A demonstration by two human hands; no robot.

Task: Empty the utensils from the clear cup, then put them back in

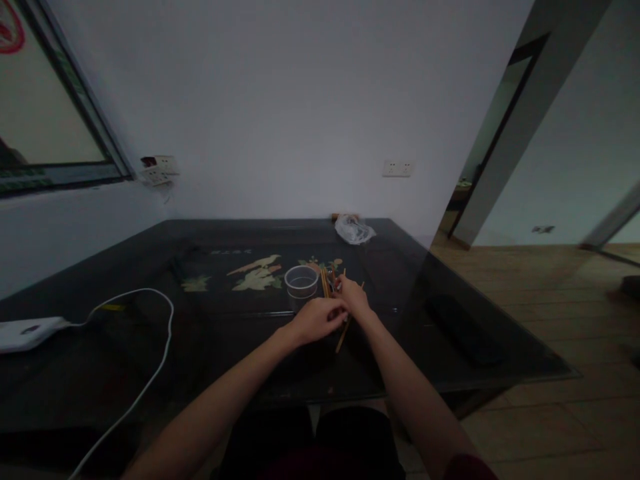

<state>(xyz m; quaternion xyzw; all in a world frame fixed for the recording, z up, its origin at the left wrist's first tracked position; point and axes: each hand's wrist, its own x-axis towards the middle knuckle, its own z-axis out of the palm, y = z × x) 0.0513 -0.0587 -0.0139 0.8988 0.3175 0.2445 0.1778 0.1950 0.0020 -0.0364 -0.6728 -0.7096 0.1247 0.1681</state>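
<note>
My left hand point(318, 319) and my right hand point(353, 297) meet above the dark table, the left fingertips touching or nearly touching the right hand. Both have curled, closed fingers, and what they grip is too small and dim to name. Several thin wooden sticks like chopsticks point(326, 283) lie just beyond my hands. Another stick point(343, 338) slants out below my fingers toward me; whether it is held I cannot tell. Small shiny pieces show by the right fingertips. Left of the sticks stands a round clear plastic tub point(301, 283), upright, with its top uncovered.
A crumpled clear plastic bag point(353, 229) lies at the table's point(225, 360) back edge. At far left is a white device point(30, 333) with a white cable point(167, 333) looping toward me. A long dark object point(464, 330) lies on the right side.
</note>
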